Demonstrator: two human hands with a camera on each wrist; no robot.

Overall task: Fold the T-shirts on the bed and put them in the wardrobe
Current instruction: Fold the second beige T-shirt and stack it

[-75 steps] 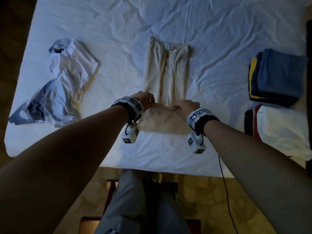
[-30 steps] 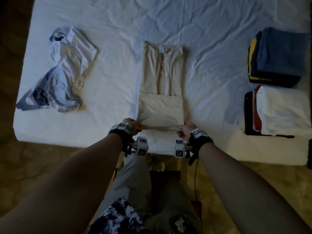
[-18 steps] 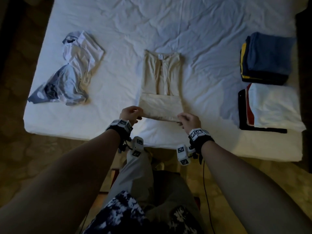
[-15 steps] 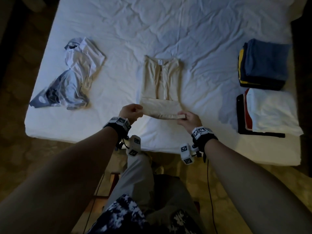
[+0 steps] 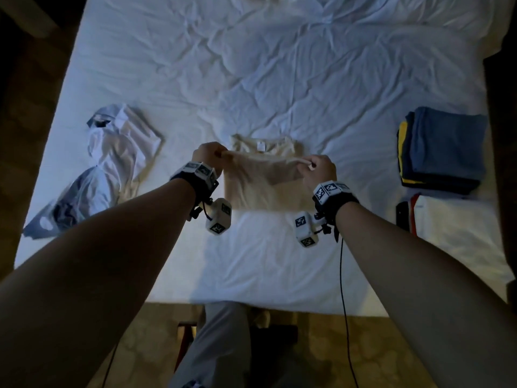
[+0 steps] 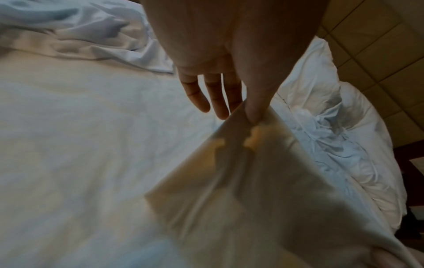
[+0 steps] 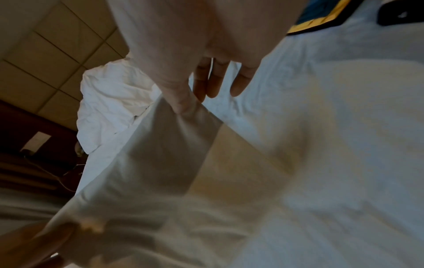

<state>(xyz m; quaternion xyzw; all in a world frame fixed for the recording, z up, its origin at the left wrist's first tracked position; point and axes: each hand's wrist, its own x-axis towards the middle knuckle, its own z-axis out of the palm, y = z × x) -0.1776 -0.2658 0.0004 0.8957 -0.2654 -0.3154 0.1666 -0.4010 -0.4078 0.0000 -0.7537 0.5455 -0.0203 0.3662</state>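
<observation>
Both hands pinch one T-shirt: your left hand (image 5: 207, 154) and right hand (image 5: 319, 168) hold the raised edge of the cream T-shirt (image 5: 263, 180) crosswise mid-bed (image 5: 279, 79), its collar just beyond, equally near each.

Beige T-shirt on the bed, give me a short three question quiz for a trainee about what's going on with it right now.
1. True or false: both hands pinch the beige T-shirt.
2. Which lies at the person's left on the bed?
A. the crumpled white shirt
B. the blue folded stack
C. a pillow
3. Fill in: the raised edge is carried toward the shirt's ____, where the white label shows.

Key:
1. True: the left hand and the right hand each pinch a corner.
2. A
3. Collar
</observation>
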